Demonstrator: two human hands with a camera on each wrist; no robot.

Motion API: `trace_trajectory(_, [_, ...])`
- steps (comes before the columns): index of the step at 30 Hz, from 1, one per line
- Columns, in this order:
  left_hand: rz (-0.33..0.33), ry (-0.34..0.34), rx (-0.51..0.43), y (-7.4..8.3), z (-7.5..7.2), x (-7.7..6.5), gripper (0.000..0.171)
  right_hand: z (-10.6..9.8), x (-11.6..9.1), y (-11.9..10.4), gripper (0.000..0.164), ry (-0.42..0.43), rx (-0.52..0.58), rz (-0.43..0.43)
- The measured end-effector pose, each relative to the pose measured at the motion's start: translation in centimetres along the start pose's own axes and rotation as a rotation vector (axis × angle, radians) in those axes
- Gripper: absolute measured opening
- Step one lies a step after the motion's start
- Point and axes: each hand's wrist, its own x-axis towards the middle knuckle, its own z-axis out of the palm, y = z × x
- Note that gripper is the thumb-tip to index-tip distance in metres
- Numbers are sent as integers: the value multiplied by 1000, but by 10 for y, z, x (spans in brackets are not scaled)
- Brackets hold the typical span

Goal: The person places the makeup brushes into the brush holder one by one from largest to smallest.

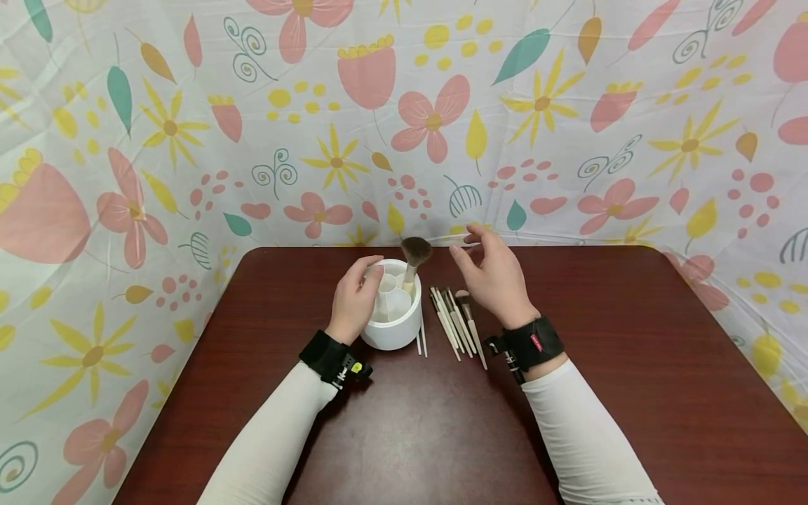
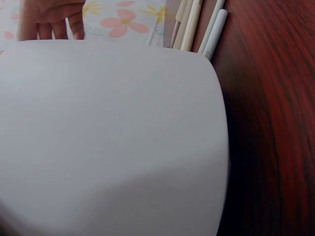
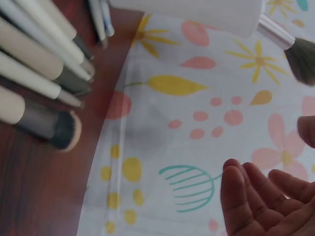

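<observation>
A white round makeup brush holder (image 1: pixel 393 335) with several compartments stands on the table. My left hand (image 1: pixel 353 301) holds it from the left side, fingers and thumb at its rim. The holder's white wall (image 2: pixel 118 128) fills most of the left wrist view and hides that hand. One large fluffy makeup brush (image 1: pixel 416 250) stands bristles up in the right side of the holder. To the right of this brush, my right hand (image 1: pixel 499 280) is raised with loosely bent fingers and holds nothing. In the right wrist view, its fingers (image 3: pixel 236 196) are apart from the fluffy brush (image 3: pixel 301 59).
Several smaller makeup brushes (image 1: pixel 456 322) lie side by side right of the holder, bristles toward the back. Two thin handles (image 1: pixel 421 339) lie close against the holder's right side. A patterned cloth (image 1: pixel 435 126) hangs behind the dark red wooden table (image 1: pixel 416 435).
</observation>
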Motion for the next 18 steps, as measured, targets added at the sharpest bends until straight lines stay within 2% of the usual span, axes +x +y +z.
trace_trajectory(4, [0, 6, 7, 2, 0, 0, 31, 1, -1, 5, 61, -36, -46, 69])
trace_trajectory(8, [-7, 12, 16, 2, 0, 0, 31, 3, -3, 10, 62, -119, -102, 140])
trace_trajectory(18, [-10, 5, 11, 1, 0, 0, 33, 7, -5, 22, 68, -316, -259, 231])
